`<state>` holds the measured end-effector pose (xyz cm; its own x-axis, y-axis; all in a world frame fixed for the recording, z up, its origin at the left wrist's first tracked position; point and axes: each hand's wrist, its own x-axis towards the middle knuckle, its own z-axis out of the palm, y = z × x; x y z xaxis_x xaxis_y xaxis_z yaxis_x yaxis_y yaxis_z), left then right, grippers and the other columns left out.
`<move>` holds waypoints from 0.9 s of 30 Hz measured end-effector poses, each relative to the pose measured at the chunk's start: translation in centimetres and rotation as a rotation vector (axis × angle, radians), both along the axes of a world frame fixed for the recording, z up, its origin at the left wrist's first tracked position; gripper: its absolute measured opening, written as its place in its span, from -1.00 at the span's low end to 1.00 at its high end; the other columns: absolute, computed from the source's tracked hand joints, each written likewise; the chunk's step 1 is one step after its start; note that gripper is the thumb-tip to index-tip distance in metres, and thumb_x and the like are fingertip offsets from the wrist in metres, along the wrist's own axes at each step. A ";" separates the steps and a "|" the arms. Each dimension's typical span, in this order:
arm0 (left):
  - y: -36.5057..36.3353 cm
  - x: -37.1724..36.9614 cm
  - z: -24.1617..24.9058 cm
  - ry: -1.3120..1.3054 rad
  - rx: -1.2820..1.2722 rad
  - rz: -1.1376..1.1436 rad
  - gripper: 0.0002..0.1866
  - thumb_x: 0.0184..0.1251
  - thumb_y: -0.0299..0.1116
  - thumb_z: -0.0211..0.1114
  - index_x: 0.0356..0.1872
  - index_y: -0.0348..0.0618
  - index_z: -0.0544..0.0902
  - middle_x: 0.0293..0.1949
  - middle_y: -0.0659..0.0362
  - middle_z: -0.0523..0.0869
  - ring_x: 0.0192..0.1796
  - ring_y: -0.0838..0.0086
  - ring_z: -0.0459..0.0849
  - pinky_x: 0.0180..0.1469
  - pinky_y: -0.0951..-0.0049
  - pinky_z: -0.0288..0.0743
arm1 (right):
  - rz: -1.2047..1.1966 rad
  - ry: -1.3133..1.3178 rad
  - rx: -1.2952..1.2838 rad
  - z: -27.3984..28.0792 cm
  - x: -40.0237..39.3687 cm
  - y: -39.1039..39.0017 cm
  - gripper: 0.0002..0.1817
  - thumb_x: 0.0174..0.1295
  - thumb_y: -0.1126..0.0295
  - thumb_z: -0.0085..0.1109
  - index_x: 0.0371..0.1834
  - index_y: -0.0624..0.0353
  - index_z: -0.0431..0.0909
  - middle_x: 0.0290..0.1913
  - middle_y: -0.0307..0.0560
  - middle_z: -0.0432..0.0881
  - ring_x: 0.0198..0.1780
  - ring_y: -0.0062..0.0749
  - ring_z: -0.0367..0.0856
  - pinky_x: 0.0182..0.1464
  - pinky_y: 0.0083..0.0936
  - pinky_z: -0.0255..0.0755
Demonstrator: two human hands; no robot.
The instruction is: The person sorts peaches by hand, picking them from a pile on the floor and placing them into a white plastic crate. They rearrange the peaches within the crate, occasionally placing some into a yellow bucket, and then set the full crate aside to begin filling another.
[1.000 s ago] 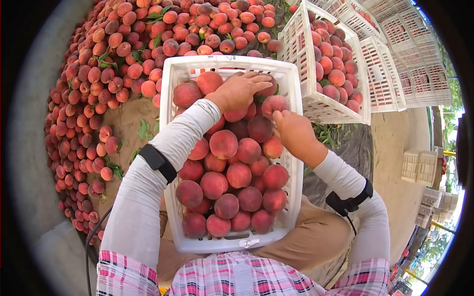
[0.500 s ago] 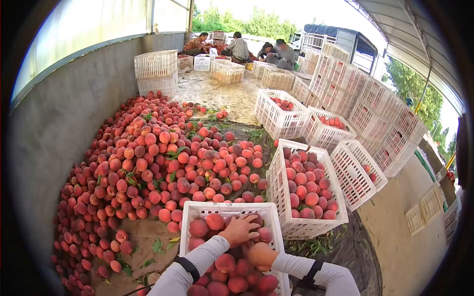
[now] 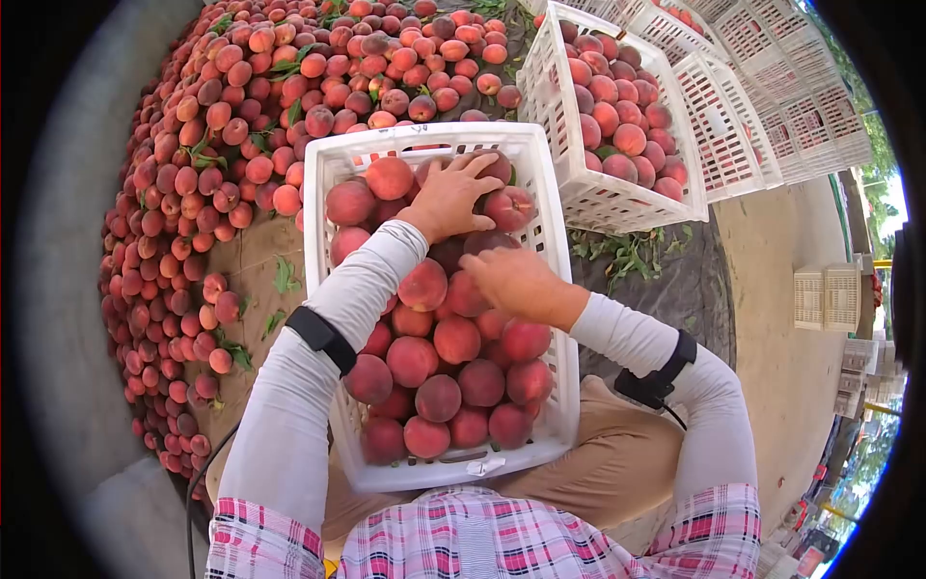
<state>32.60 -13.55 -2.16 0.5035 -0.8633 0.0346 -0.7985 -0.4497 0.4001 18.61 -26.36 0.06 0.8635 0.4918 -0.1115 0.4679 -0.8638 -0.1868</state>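
Note:
A white plastic crate (image 3: 560,386) full of red peaches (image 3: 412,361) stands between my legs. My left hand (image 3: 449,201) lies over the peaches in its far half, fingers spread, with the fingertips against a dark peach (image 3: 494,166) near the far wall. Close beside it, my right hand (image 3: 522,284) reaches in from the right with its fingers curled down among the fruit. A dark peach (image 3: 489,245) lies just beyond the right fingers. Whatever is under the right palm is hidden.
A large peach heap (image 3: 207,145) with loose leaves spreads across the ground at left and beyond the crate. Another full crate (image 3: 632,200) stands at the far right, with a tilted crate (image 3: 723,130) and stacked crates (image 3: 805,92) past it. A cable (image 3: 190,502) hangs by my left arm.
My view has tipped down, so the crate and my lap show more fully and the people at the back are out of sight. Both hands stay over the crate's far half.

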 end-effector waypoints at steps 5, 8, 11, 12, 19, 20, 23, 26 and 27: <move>0.2 0.2 -0.7 -0.027 -0.039 -0.031 -0.31 -0.09 -0.05 0.53 0.19 0.14 0.59 0.48 0.15 0.26 0.49 -0.01 0.21 0.42 -0.11 0.10 | -0.134 -0.343 -0.032 2.4 2.8 -5.5 -0.54 0.01 0.28 0.35 0.00 0.12 0.50 -0.10 -0.05 0.58 0.07 -0.14 0.53 0.25 -0.09 0.33; 0.1 0.0 -1.3 -0.074 -0.074 -0.015 -0.28 -0.10 0.06 0.53 0.19 0.15 0.57 0.47 0.17 0.28 0.47 0.03 0.24 0.40 -0.15 0.09 | -0.095 -0.323 -0.159 1.1 3.7 -6.5 -0.47 -0.04 0.23 0.43 0.02 0.10 0.49 -0.10 -0.08 0.58 0.11 -0.15 0.49 0.36 -0.04 0.20; -0.2 -0.4 -1.1 -0.098 -0.080 0.025 -0.25 -0.12 0.13 0.53 0.18 0.14 0.57 0.47 0.18 0.28 0.46 0.05 0.25 0.39 -0.16 0.10 | -0.069 -0.249 -0.221 0.0 4.4 -6.0 -0.35 -0.09 0.20 0.48 0.11 0.09 0.45 -0.03 -0.08 0.55 0.16 -0.15 0.46 0.41 0.00 0.13; -0.3 -0.5 -1.2 -0.104 -0.068 0.041 -0.23 -0.14 0.16 0.53 0.18 0.14 0.56 0.46 0.18 0.28 0.46 0.06 0.26 0.39 -0.16 0.09 | -0.093 -0.213 -0.265 -0.3 4.6 -5.7 -0.25 -0.13 0.18 0.51 0.18 0.09 0.41 0.03 -0.08 0.52 0.22 -0.15 0.42 0.42 0.03 0.11; -0.3 -0.3 -1.8 -0.126 -0.105 0.038 -0.17 -0.19 0.15 0.55 0.20 0.11 0.53 0.46 0.18 0.28 0.46 0.07 0.26 0.39 -0.15 0.07 | -0.068 -0.199 -0.294 -0.2 5.4 -5.2 -0.28 -0.14 0.13 0.50 0.13 0.09 0.41 -0.03 -0.06 0.51 0.14 -0.15 0.44 0.42 0.08 0.07; -0.3 -0.4 -1.8 -0.131 -0.099 0.042 -0.16 -0.19 0.14 0.55 0.22 0.12 0.52 0.46 0.18 0.28 0.45 0.07 0.26 0.39 -0.14 0.06 | -0.077 -0.192 -0.276 -0.1 5.3 -5.3 -0.28 -0.12 0.14 0.48 0.15 0.11 0.41 -0.03 -0.05 0.51 0.14 -0.13 0.44 0.42 0.08 0.06; -0.2 -0.5 -2.0 -0.121 -0.091 0.047 -0.12 -0.19 0.14 0.55 0.26 0.11 0.48 0.47 0.18 0.27 0.46 0.08 0.26 0.40 -0.12 0.06 | -0.104 -0.222 -0.204 -0.2 4.9 -5.6 -0.30 -0.05 0.14 0.43 0.18 0.14 0.41 -0.03 -0.03 0.52 0.14 -0.08 0.44 0.42 0.12 0.03; -0.3 -0.5 -1.9 -0.124 -0.096 0.054 -0.06 -0.21 0.14 0.55 0.31 0.10 0.43 0.48 0.19 0.26 0.47 0.10 0.27 0.40 -0.12 0.06 | -0.199 -0.261 -0.054 0.6 4.1 -6.0 -0.33 0.04 0.13 0.36 0.22 0.18 0.40 0.00 -0.01 0.53 0.18 -0.05 0.42 0.43 0.17 -0.01; -0.3 -0.5 -2.0 -0.103 -0.127 0.061 -0.02 -0.22 0.14 0.56 0.34 0.08 0.40 0.48 0.19 0.27 0.46 0.10 0.28 0.40 -0.10 0.07 | -0.273 -0.261 0.048 1.0 3.8 -6.0 -0.33 0.08 0.13 0.33 0.24 0.21 0.39 0.03 0.00 0.53 0.21 -0.04 0.41 0.43 0.17 -0.02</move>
<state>32.12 -13.85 -4.12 0.5433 -0.8165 0.1953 -0.8108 -0.4501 0.3740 22.39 -32.37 1.02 0.9598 0.2389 0.1472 0.2589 -0.9564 -0.1355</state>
